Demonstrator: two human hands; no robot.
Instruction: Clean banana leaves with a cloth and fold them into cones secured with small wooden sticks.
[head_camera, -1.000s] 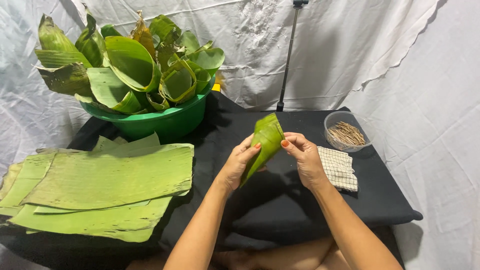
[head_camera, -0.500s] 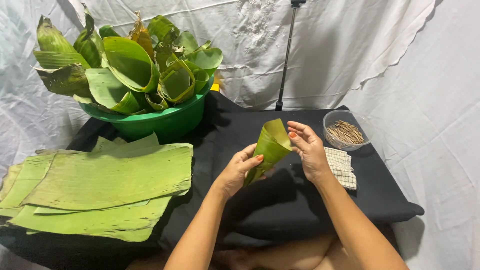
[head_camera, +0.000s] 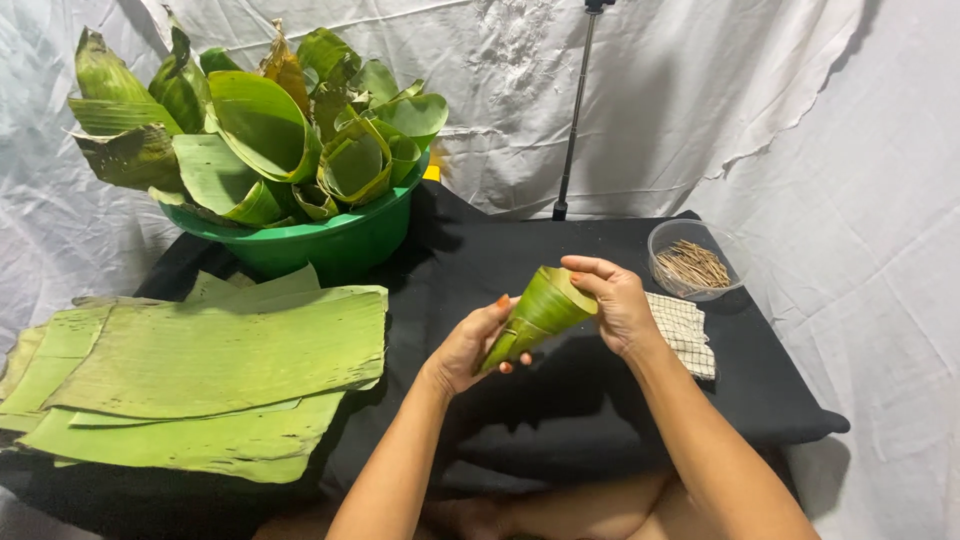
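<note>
Makeshift home craft corner set up for filming: white sheets (head_camera: 700, 110) draped as backdrop, low table (head_camera: 600, 420) under black cloth, thin stand pole (head_camera: 575, 120) behind, green basin (head_camera: 330, 240) of leaf cones, stacked banana leaves (head_camera: 210, 370), bowl of sticks (head_camera: 692, 262).

Green leaf cone (head_camera: 538, 315), green basin (head_camera: 330, 240), black tablecloth (head_camera: 560, 400), white-and-dark checked cloth (head_camera: 685, 330), white backdrop sheet (head_camera: 700, 110).

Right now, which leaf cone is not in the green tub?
The cone held between the left hand and right hand, over the black table. All other cones stand in the tub.
</note>
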